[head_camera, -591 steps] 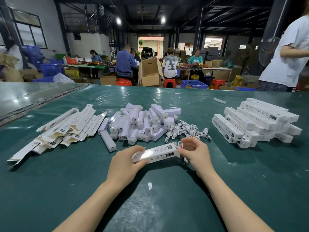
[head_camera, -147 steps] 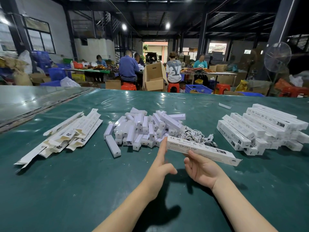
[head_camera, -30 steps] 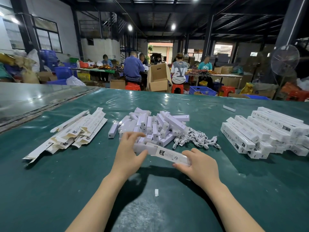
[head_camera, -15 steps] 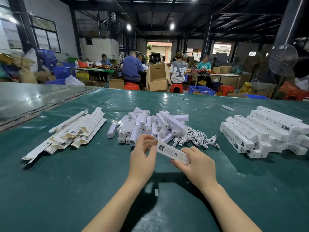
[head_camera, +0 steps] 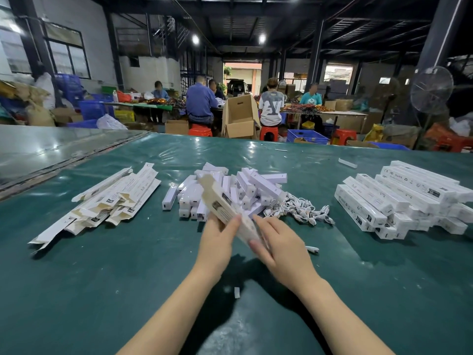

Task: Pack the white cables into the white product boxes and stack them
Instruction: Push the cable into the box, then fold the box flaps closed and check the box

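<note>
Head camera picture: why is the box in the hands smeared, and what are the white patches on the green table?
Head view: the box between left hand and right hand is motion-blurred; the stacked boxes look sharp. Head view: the patches are ceiling lamps glaring off the glossy table cover.

Both hands, left hand and right hand, grip one flat product box tilted above green table, cable pile just beyond, packed box stack far right.
</note>
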